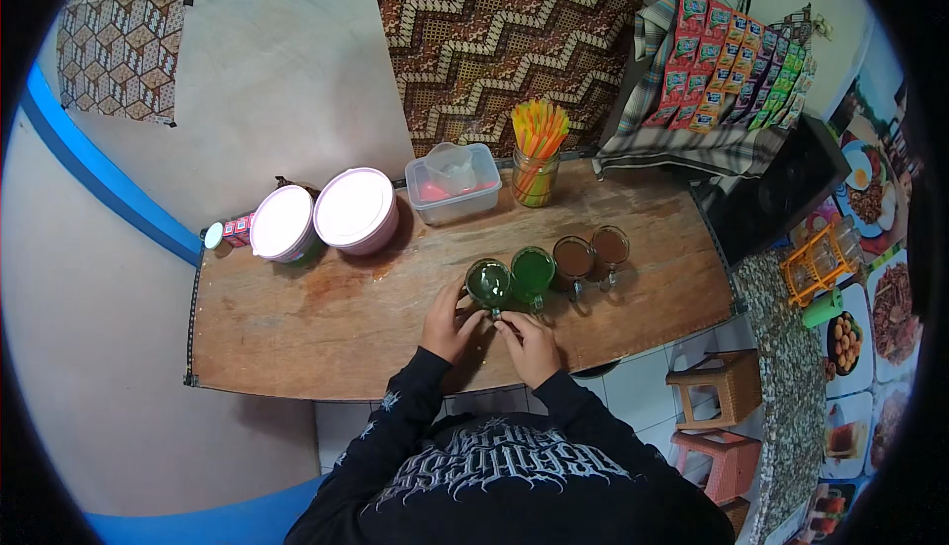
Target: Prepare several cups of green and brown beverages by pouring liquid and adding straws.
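Note:
Nearest to me in the row of glass mugs stands a glass mug of dark greenish look point(488, 283), its handle turned toward my body. My left hand point(451, 323) is around its left side, with the thumb near the handle. At that handle, the fingertips of my right hand point(530, 343) pinch close to the left thumb. Just right of it is a mug of bright green drink point(532, 273). Two mugs of brown drink point(574, 257) point(610, 245) continue the row, handles also toward me. All rest on the wooden table point(356, 345).
Along the back are two lidded tubs point(356, 208) point(282, 222), a clear plastic box point(454, 208) and a jar of straws point(534, 182). Drink sachets point(719, 63) hang behind a black speaker point(786, 182). Stools point(715, 389) stand beyond the table's right edge, beside a granite counter point(789, 397).

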{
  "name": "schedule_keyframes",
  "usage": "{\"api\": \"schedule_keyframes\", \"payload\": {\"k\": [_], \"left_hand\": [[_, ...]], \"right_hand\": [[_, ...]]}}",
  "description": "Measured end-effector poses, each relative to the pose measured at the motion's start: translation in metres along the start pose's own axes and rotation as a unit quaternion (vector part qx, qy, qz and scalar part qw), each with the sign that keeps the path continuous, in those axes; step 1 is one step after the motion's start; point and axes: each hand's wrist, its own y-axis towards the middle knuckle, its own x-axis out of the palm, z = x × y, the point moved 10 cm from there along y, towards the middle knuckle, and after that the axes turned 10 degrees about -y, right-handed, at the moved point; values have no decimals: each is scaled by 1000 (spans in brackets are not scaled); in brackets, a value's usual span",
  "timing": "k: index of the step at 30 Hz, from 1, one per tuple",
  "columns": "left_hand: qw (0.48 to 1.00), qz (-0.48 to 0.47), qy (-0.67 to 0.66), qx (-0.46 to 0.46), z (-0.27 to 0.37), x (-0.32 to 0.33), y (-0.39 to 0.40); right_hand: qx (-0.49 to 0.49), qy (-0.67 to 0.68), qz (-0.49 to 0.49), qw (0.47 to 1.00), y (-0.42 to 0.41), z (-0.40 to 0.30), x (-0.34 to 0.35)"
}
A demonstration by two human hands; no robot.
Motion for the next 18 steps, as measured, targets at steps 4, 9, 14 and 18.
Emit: {"api": "schedule_keyframes", "payload": {"k": [4, 9, 14, 18], "left_hand": [[1000, -2, 9, -3, -3, 2, 1], [1000, 13, 1, 2, -1, 1, 1], [1000, 19, -21, -5, 4, -2, 0], [997, 16, -54, -43, 6, -6, -5]], "right_hand": [[-2, -3, 7, 1000, 0, 1, -1], [12, -13, -1, 1000, 0, 2, -1], [35, 12, -11, 999, -3, 5, -1], [77, 65, -4, 995, -6, -2, -8]]}}
